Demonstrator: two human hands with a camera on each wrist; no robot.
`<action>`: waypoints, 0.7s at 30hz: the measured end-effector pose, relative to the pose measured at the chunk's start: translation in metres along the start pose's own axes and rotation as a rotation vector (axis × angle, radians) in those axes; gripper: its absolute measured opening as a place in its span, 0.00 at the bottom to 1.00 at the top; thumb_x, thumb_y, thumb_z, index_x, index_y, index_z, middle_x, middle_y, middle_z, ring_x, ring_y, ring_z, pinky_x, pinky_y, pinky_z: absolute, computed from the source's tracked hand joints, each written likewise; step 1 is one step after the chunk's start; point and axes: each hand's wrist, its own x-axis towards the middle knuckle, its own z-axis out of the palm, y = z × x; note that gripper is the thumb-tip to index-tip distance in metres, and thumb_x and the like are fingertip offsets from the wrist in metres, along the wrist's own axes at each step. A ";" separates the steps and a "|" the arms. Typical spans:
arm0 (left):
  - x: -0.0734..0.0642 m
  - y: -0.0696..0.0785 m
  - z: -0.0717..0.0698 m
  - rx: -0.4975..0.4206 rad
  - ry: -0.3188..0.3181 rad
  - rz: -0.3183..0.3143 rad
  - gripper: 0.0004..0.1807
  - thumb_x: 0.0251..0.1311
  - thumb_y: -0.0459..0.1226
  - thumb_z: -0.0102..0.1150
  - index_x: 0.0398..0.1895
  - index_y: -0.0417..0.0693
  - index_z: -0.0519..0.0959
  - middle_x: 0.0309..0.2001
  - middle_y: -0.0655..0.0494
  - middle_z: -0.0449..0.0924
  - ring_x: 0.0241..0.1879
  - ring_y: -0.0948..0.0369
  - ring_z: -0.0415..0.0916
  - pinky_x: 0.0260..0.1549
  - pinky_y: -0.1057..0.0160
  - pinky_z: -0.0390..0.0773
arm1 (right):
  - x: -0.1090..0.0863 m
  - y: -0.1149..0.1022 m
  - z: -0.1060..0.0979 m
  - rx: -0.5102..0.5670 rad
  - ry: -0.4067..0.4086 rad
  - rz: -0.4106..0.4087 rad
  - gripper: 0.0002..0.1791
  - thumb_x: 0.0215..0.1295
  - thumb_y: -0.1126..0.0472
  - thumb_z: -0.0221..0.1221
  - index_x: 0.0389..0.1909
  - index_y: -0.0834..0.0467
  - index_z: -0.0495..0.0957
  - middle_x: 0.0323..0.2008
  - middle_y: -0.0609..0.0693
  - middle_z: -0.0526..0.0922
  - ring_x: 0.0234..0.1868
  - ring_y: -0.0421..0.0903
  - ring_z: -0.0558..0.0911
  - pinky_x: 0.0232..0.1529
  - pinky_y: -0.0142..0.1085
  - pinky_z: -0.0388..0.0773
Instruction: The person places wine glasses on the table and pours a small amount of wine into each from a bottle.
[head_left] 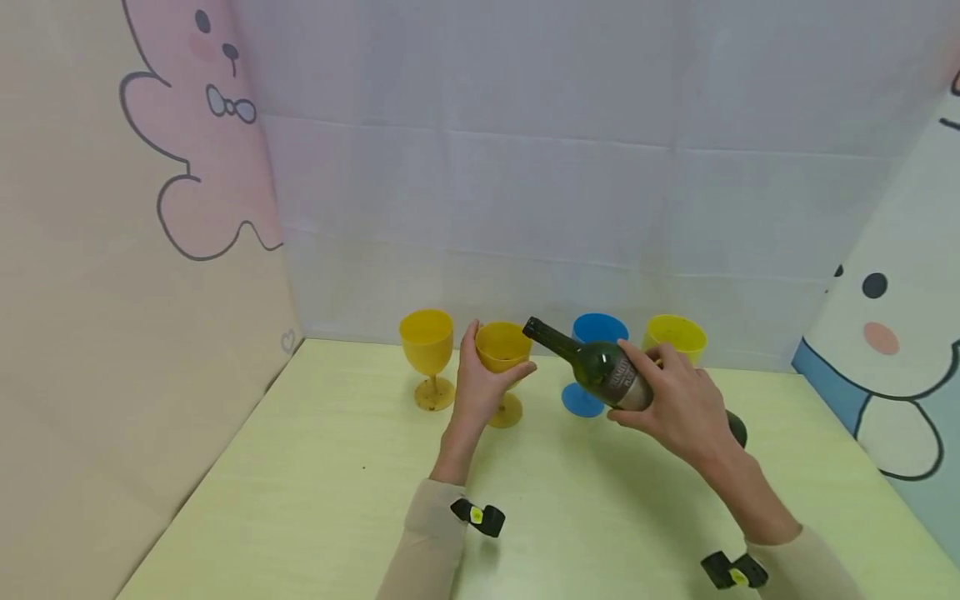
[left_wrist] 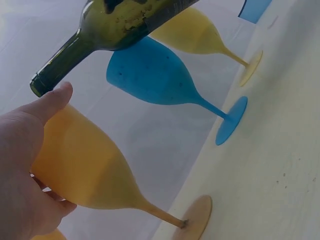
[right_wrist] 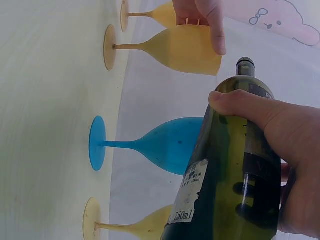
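Note:
My left hand (head_left: 478, 379) grips the bowl of a yellow-orange goblet (head_left: 504, 354), whose foot is on the table. Its thumb lies near the rim in the left wrist view. In my right hand (head_left: 678, 408) is a dark green wine bottle (head_left: 597, 367), held round its body and tilted, with the neck toward that goblet. The bottle's mouth (left_wrist: 39, 85) is close to the rim and the left thumb. No flowing liquid shows. Behind the bottle stands a blue goblet (left_wrist: 155, 75), partly covered in the head view.
Another yellow-orange goblet (head_left: 427, 342) stands left of the left hand. A bright yellow goblet (head_left: 678, 329) stands at the right, mostly behind the right hand. The pale yellow-green table (head_left: 315, 483) meets a whitish cloth wall (head_left: 480, 208) behind the goblets.

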 end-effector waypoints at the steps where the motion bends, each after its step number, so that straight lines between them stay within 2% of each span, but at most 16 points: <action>1: -0.001 0.003 -0.001 0.008 0.005 0.010 0.59 0.50 0.55 0.74 0.79 0.61 0.46 0.77 0.58 0.53 0.68 0.54 0.64 0.69 0.49 0.68 | -0.001 0.000 0.000 0.010 0.002 0.008 0.52 0.39 0.42 0.78 0.69 0.52 0.70 0.47 0.60 0.75 0.35 0.55 0.77 0.31 0.47 0.75; 4: -0.003 0.014 -0.006 0.034 0.022 0.055 0.56 0.51 0.57 0.72 0.78 0.61 0.49 0.77 0.59 0.52 0.73 0.52 0.59 0.71 0.46 0.64 | -0.004 -0.001 -0.002 0.055 0.012 0.044 0.52 0.39 0.44 0.79 0.68 0.52 0.70 0.47 0.61 0.75 0.35 0.55 0.76 0.27 0.42 0.74; 8: -0.003 0.027 -0.014 0.060 0.039 0.137 0.48 0.56 0.57 0.68 0.76 0.56 0.56 0.75 0.57 0.56 0.75 0.51 0.55 0.73 0.46 0.60 | -0.008 -0.002 -0.004 0.105 0.032 0.083 0.51 0.39 0.46 0.80 0.68 0.51 0.70 0.47 0.61 0.73 0.36 0.55 0.76 0.26 0.38 0.72; 12: -0.003 0.034 -0.026 0.065 0.063 0.216 0.39 0.60 0.51 0.67 0.71 0.52 0.64 0.70 0.55 0.65 0.70 0.54 0.61 0.72 0.51 0.62 | -0.010 -0.003 -0.005 0.127 0.050 0.097 0.52 0.39 0.45 0.80 0.69 0.52 0.69 0.47 0.60 0.73 0.37 0.55 0.76 0.28 0.39 0.73; 15: -0.003 0.036 -0.037 0.037 0.108 0.279 0.31 0.61 0.45 0.67 0.66 0.48 0.70 0.64 0.53 0.71 0.65 0.54 0.67 0.70 0.54 0.66 | -0.012 -0.003 -0.004 0.144 0.066 0.110 0.52 0.40 0.44 0.79 0.69 0.52 0.69 0.46 0.60 0.72 0.35 0.54 0.76 0.26 0.38 0.72; 17: -0.003 0.036 -0.046 0.016 0.139 0.316 0.26 0.62 0.43 0.67 0.62 0.46 0.73 0.60 0.51 0.75 0.61 0.51 0.71 0.67 0.54 0.69 | -0.014 -0.003 -0.003 0.160 0.077 0.121 0.52 0.40 0.44 0.79 0.69 0.52 0.69 0.46 0.59 0.72 0.34 0.53 0.75 0.26 0.37 0.71; 21: -0.003 0.038 -0.060 -0.010 0.174 0.354 0.19 0.63 0.39 0.66 0.55 0.45 0.77 0.53 0.49 0.79 0.54 0.50 0.77 0.61 0.53 0.75 | -0.016 -0.003 0.000 0.195 0.094 0.140 0.53 0.40 0.45 0.79 0.70 0.51 0.68 0.46 0.59 0.71 0.34 0.52 0.74 0.25 0.37 0.69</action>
